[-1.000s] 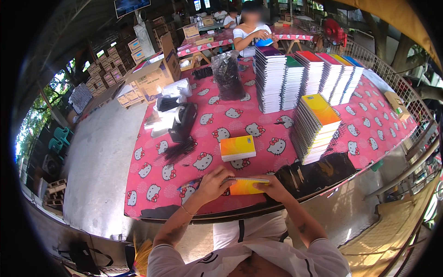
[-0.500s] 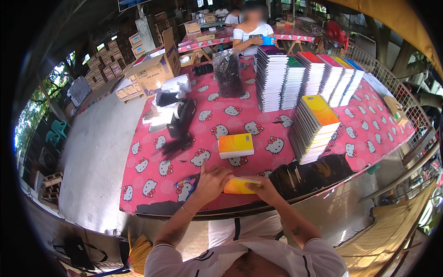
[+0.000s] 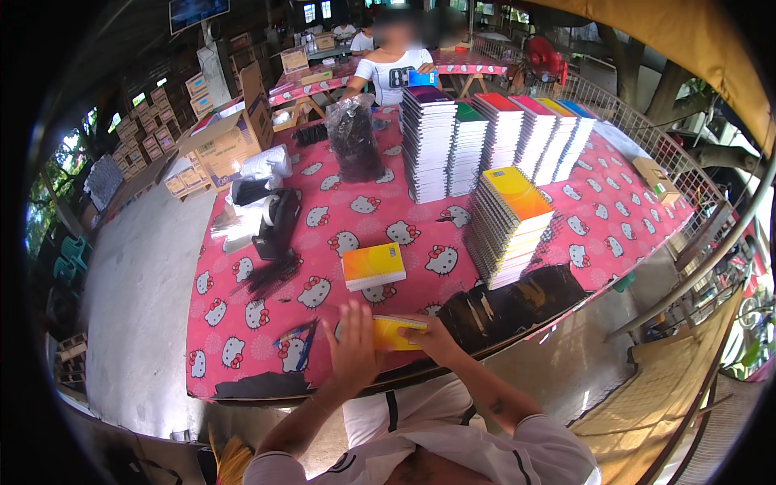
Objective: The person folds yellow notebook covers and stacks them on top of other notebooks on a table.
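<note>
A yellow-orange spiral notebook (image 3: 390, 334) is in front of me at the near edge of the table. My right hand (image 3: 434, 338) grips its right end, thumb on the cover. My left hand (image 3: 354, 346) stands upright at its left end, fingers stretched out and the palm side against the notebook. Just beyond lies a low pile of yellow-orange notebooks (image 3: 373, 266). To the right rises a tall stack of the same spiral notebooks (image 3: 509, 222). Blue pens or similar slim tools (image 3: 297, 346) lie left of my left hand.
Stacks of purple (image 3: 426, 145), green and red notebooks stand farther back. A black tape dispenser (image 3: 277, 222), loose black strands (image 3: 271, 275) and a bag of black material (image 3: 356, 145) lie leftward. Black cardboard (image 3: 517, 307) covers the near right. A co-worker (image 3: 396, 69) holds a blue item across the table.
My left hand has gone from bent fingers near the notebook's corner to straight fingers along its left end. The right hand keeps its grip. The whole view has shifted, moving the scene leftward.
</note>
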### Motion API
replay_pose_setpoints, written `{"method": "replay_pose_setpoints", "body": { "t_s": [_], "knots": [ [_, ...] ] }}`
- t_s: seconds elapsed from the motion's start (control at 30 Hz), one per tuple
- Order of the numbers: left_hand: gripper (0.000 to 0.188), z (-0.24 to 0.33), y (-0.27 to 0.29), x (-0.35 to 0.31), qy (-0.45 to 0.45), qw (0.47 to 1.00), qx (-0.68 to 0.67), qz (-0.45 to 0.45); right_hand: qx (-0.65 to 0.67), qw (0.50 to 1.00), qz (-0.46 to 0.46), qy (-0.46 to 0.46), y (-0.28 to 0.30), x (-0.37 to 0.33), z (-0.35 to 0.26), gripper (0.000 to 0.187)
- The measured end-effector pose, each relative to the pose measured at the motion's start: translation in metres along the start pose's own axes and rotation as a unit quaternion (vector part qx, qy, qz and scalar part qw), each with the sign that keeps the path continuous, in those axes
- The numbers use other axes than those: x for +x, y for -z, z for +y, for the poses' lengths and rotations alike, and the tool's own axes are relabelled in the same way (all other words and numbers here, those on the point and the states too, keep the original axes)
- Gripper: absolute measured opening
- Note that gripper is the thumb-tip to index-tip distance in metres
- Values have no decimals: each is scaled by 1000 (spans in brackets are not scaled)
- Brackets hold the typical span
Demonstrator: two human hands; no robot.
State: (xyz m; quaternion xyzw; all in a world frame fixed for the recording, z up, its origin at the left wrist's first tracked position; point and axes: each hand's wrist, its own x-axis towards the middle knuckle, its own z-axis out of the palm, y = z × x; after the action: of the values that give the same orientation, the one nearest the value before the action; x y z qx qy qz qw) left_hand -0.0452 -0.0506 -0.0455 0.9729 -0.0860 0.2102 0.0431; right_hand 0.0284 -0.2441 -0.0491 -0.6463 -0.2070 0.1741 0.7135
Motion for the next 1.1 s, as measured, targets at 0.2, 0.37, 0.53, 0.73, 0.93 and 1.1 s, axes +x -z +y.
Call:
{"method": "replay_pose_setpoints", "body": {
  "t_s": [0.2, 0.37, 0.53, 0.73, 0.93, 1.1],
  "knots": [
    [88, -1, -10, -18, -38, 999, -1, -14, -24, 1000, -15, 12, 0, 2, 0, 36],
    [83, 5, 8, 8, -18, 1000, -9, 16, 18, 1000, -16, -11, -2, 2, -3, 36],
    [73, -6, 17, 16, -15, 994, -78, -73, -42, 998, -49, 22, 16, 5, 7, 35],
    [76, -24, 40, 50, -47, 962, -77, -257, -100, 991, -82, 36, 23, 13, 31, 33],
    [67, 5, 4, -12, -32, 998, -37, 31, -133, 983, -59, 115, 12, 13, 24, 31],
    [25, -26, 28, 41, -92, 989, -102, 57, -113, 991, -62, 44, 16, 17, 13, 31]
  ]
}}
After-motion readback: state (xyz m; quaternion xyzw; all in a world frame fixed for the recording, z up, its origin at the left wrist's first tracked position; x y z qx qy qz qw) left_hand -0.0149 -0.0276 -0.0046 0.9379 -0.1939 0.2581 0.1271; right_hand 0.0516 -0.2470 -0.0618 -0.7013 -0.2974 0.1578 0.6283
